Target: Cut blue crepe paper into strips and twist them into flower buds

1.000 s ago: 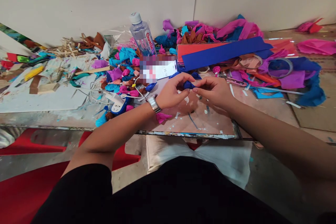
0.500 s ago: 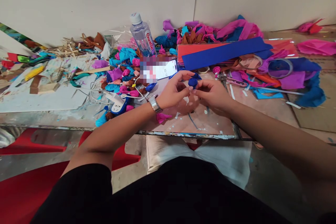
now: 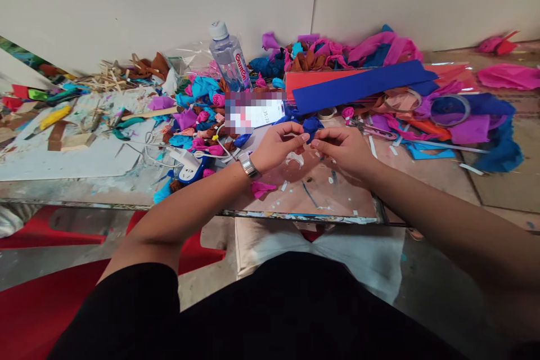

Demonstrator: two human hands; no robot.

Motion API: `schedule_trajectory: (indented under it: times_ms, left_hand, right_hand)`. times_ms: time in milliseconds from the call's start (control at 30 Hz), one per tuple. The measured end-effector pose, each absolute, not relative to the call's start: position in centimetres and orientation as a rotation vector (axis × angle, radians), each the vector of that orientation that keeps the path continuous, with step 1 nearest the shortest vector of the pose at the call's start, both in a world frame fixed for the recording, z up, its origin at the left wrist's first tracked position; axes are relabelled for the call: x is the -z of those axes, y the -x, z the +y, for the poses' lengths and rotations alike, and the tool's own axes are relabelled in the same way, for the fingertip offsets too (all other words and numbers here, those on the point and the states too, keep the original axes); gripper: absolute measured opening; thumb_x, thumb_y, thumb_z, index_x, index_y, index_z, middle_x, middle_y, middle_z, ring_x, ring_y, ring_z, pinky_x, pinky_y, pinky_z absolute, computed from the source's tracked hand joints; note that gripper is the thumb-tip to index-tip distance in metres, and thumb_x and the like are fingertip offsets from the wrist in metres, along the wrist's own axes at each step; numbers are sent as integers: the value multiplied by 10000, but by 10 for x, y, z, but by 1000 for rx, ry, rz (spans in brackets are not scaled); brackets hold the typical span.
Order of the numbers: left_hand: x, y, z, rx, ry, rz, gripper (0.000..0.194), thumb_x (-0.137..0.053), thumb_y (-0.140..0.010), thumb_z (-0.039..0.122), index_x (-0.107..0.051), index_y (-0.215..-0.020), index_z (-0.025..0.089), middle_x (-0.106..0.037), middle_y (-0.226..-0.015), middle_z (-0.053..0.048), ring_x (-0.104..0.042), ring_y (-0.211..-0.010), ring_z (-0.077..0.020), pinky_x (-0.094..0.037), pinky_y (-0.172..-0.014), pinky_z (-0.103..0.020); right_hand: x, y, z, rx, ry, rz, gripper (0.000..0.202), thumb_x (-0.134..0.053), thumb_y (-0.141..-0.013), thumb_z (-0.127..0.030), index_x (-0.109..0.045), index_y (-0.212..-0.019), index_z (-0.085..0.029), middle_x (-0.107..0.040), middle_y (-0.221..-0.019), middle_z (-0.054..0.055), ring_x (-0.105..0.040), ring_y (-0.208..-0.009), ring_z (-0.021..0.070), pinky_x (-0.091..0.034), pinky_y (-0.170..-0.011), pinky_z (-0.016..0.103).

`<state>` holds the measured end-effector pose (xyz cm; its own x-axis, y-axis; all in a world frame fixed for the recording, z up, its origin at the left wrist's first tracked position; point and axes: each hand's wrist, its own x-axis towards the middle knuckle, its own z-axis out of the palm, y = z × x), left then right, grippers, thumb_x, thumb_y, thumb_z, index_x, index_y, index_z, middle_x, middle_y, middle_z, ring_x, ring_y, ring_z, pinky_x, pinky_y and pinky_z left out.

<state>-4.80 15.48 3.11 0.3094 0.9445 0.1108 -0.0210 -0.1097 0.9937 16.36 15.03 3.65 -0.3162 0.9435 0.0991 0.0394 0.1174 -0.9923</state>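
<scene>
Between my two hands, just above the table, is a small dark blue crepe paper rosette (image 3: 312, 125). My left hand (image 3: 276, 147), with a metal watch (image 3: 248, 166) on its wrist, pinches the rosette's left side between thumb and fingertips. From the right, my right hand (image 3: 346, 149) is closed in a pinch at its lower right edge. The fingers hide part of the rosette. Behind it, a long blue crepe paper strip (image 3: 363, 87) lies across an orange-red sheet (image 3: 312, 77). A lit phone (image 3: 270, 113) showing a timer lies beyond my left hand.
A water bottle (image 3: 230, 62) stands behind a heap of coloured paper rosettes (image 3: 202, 118). A blue-and-white power strip (image 3: 192, 169) with a white cable sits left of my forearm. Tape rolls (image 3: 450, 109) and loose crepe paper are at right. A yellow cutter (image 3: 54, 117) lies far left.
My left fingers have shifted down and my left thumb has risen onto the blue rosette. The rosette now sits more upright, showing more of its surface. My right hand has barely moved.
</scene>
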Motion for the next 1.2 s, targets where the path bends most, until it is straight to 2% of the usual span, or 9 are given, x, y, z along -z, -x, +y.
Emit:
schedule_trajectory:
  times_ms: [433, 733, 967, 1200]
  left_hand:
    - [-27, 49, 157, -1065, -1420, 947, 558, -957, -779, 615, -700, -945, 149, -708, -787, -1, -653, -657, -85, -522, -661, -237]
    - [-26, 49, 157, -1042, -1445, 897, 537, -947, -801, 606, -694, -927, 149, -726, -764, -5, -692, -680, -98, -578, -701, -252]
    - [-27, 49, 156, -1017, -1378, 866, 585, -956, -773, 653, -690, -929, 156, -756, -807, -14, -716, -695, -97, -585, -698, -234]
    - [-25, 50, 157, -988, -1367, 847, 550, -953, -790, 630, -723, -943, 155, -761, -820, -19, -703, -707, -94, -590, -723, -239]
  right_hand:
    - [-26, -164, 158, -1155, 995, -1552, 242, -915, -779, -425, -796, -801, -215, -729, -775, 12, -555, -686, 158, -431, -684, 344]
    - [-26, -165, 156, -1045, 1029, -1612, 146, -856, -815, -362, -810, -809, -224, -759, -779, 27, -602, -718, 182, -450, -687, 344]
    - [-29, -165, 155, -1082, 1008, -1576, 215, -904, -780, -410, -795, -807, -226, -726, -752, 15, -574, -682, 169, -411, -653, 342]
    - [-28, -167, 160, -1080, 1010, -1601, 359, -960, -759, -537, -784, -801, -228, -714, -748, 13, -562, -679, 167, -418, -651, 346]
